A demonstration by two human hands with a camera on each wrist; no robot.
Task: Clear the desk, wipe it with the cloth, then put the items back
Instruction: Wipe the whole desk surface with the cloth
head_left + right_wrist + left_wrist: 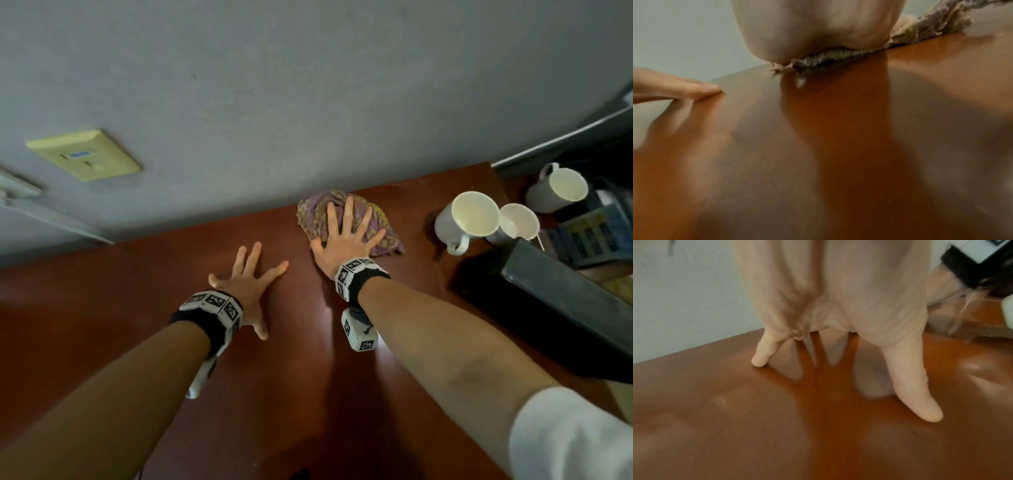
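A crumpled purple and yellow cloth [380, 219] lies on the red-brown desk [137, 308] near the wall. My right hand [347, 236] presses flat on the cloth with straight, spread fingers. From the right wrist view the palm [818, 27] sits on the cloth's edge [920, 30] and the thumb [684, 87] touches the desk. My left hand [250, 284] rests on the bare desk to the left of the cloth, fingers spread and straight. Its fingertips [925, 412] touch the wood in the left wrist view.
Three white mugs [469, 219] stand at the desk's right end. A dark box [548, 301] and stacked items [589, 233] lie beside them. A grey wall with a yellow socket plate [84, 156] runs along the desk's far edge.
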